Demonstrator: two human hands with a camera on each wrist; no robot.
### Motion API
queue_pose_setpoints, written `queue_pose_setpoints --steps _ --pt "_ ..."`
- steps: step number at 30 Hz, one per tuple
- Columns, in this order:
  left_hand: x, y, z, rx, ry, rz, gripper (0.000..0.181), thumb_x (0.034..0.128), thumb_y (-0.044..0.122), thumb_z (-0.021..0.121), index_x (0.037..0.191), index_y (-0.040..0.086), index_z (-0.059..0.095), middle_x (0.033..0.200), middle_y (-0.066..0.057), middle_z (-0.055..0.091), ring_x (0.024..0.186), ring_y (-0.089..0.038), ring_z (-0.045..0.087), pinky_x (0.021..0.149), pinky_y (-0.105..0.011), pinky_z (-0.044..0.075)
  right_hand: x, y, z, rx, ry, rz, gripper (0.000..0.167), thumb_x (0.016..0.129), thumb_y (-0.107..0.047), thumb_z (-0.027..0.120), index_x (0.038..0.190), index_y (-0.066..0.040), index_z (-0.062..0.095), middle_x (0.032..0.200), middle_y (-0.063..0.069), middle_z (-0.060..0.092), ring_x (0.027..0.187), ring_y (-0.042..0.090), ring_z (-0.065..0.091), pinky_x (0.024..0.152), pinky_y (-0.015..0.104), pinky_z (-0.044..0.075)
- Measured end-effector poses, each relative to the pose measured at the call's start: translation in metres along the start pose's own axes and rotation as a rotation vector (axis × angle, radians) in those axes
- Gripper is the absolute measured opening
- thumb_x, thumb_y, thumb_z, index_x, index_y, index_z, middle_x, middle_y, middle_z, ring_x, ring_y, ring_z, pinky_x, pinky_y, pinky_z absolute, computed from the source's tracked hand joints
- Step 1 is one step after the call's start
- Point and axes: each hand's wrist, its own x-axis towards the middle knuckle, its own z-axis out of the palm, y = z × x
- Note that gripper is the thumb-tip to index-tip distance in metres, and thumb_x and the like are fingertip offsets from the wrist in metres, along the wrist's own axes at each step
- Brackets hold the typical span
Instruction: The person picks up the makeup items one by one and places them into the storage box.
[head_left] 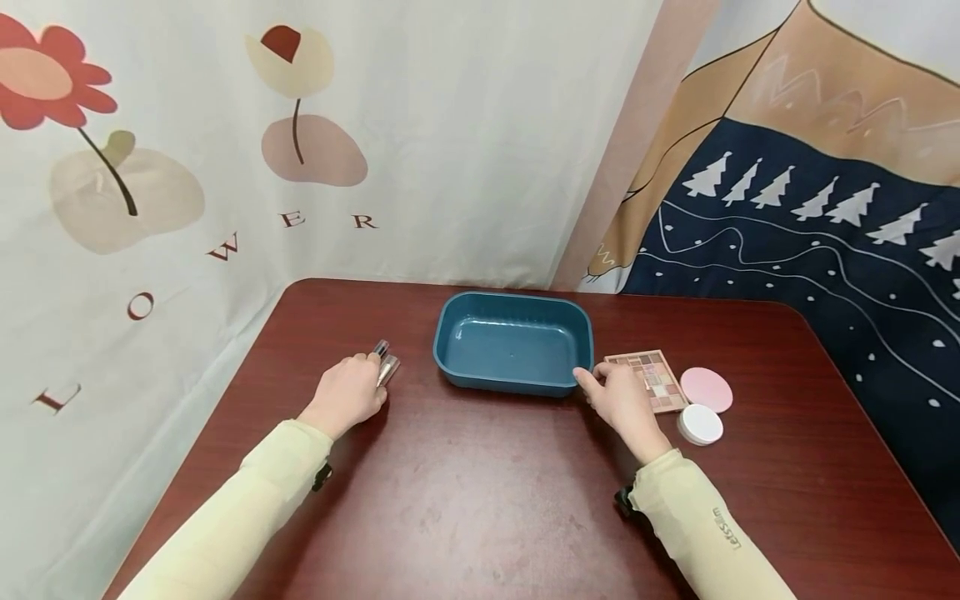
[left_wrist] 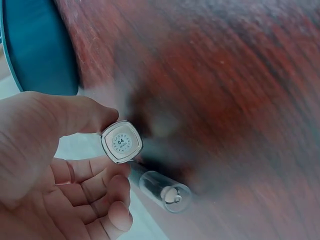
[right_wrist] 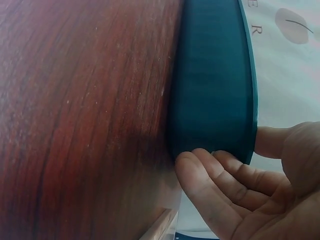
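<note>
In the left wrist view, a square-ended lip gloss tube (left_wrist: 122,142), its end label marked 04, is held between the thumb and fingers of my left hand (head_left: 347,392). A second, clear-ended tube (left_wrist: 166,192) lies close beside it by the fingers; whether the hand touches it I cannot tell. Both stand left of a blue-green rectangular bin (head_left: 513,387). At the bin's near right corner, my right hand (head_left: 621,406) grips the wall, thumb at the rim and fingers against the outside, as the right wrist view (right_wrist: 250,195) shows. The bin's inside is bare.
Right of the bin lies an eyeshadow palette (head_left: 660,381), partly behind the right hand. Beyond it are a pink round disc (head_left: 707,390) and a white round jar (head_left: 701,425). The dark red table (head_left: 465,492) meets printed curtains (head_left: 465,167) at its back.
</note>
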Motion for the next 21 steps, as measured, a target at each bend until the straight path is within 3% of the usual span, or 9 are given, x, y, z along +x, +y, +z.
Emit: queue_pose_setpoints --steps 10,21 --pt "0.001 0.006 -0.007 -0.019 0.112 0.028 0.023 0.0811 0.005 0.069 0.096 -0.010 0.060 0.079 -0.018 0.061 0.071 -0.039 0.065 0.063 -0.053 0.058 0.001 0.000 -0.001 0.008 -0.017 0.017 0.036 0.102 -0.030 0.066 0.075 -0.007 0.067 0.064 0.004 0.067 0.063 0.019 0.060 0.061 0.033 0.045" --pt "0.005 0.017 -0.017 -0.071 0.165 0.040 0.017 0.0839 0.007 0.069 0.087 -0.005 0.057 0.075 -0.016 0.057 0.068 -0.036 0.062 0.063 -0.052 0.057 0.001 0.000 -0.001 0.004 -0.020 0.008 0.037 0.102 -0.030 0.066 0.073 -0.007 0.065 0.064 0.004 0.068 0.064 0.020 0.062 0.061 0.033 0.045"
